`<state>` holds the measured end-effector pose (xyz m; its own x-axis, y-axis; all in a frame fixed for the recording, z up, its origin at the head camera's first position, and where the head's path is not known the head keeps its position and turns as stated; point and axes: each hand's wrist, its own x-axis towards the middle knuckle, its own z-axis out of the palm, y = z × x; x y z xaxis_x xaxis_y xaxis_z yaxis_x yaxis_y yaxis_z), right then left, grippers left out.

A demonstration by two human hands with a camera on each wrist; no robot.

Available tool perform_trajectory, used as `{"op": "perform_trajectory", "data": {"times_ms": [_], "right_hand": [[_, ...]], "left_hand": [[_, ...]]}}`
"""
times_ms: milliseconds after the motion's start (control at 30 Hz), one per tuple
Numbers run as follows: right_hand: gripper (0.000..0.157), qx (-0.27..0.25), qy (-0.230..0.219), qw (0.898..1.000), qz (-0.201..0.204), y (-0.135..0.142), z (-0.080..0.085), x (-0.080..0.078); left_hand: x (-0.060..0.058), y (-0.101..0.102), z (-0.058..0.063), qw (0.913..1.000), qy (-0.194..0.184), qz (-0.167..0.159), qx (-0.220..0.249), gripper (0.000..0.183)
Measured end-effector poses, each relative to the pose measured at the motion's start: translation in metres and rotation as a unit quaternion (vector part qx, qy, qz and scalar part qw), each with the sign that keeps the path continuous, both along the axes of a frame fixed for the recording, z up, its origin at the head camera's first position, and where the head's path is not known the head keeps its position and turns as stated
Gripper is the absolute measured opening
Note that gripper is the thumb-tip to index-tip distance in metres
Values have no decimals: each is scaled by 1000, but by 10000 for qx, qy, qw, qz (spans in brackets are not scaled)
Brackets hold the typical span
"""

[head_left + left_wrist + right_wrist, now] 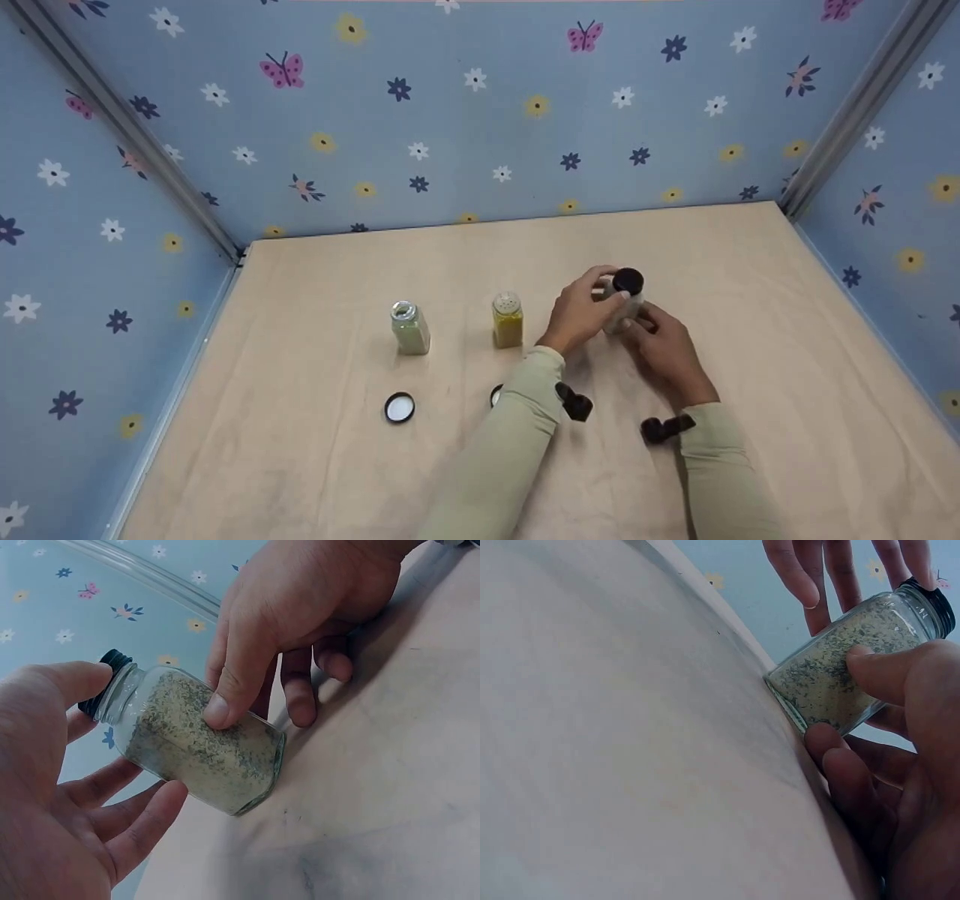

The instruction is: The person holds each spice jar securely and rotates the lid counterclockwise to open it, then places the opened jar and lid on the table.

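A glass spice jar (199, 746) with pale, green-flecked contents stands between both hands, its black lid (628, 281) on top. My left hand (581, 315) pinches that lid between thumb and fingers, its other fingers spread beside the glass. Lower down, my right hand (667, 352) grips the jar's body, with the thumb pressed on one side in the right wrist view. The jar's base is at the tabletop; whether it bears its weight there I cannot tell.
To the left stand a lidless jar of pale green contents (412, 339) and a yellow-filled jar (508, 330) with a perforated shaker top. A black-rimmed lid (400, 407) lies in front of the green one. Another lid (495, 396) is partly hidden by the left sleeve. Patterned walls (480, 120) enclose the table.
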<state>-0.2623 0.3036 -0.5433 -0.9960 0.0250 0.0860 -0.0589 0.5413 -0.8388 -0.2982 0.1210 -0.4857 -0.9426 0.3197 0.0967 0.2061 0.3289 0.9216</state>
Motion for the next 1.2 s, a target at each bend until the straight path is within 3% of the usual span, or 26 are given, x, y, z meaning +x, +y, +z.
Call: {"op": "perform_trajectory", "data": {"times_ms": [267, 467, 633, 767, 933, 1200], "right_hand": [[46, 76, 28, 10000, -50, 0, -1, 0], [42, -43, -37, 10000, -57, -2, -2, 0], [50, -198, -133, 9997, -80, -6, -1, 0], [51, -216, -148, 9996, -68, -5, -2, 1], [55, -26, -130, 9998, -144, 0, -4, 3], [50, -103, -102, 9999, -6, -1, -3, 2]], "left_hand": [[-1, 4, 3, 9985, 223, -2, -496, 56], [0, 0, -2, 9999, 99, -75, 16, 51], [0, -3, -4, 9997, -72, -67, 239, 58], [0, 0, -3, 10000, -74, -3, -9, 64], [2, 6, -1, 9990, 124, 26, -426, 55], [1, 9, -1, 9974, 321, 295, -569, 50]]}}
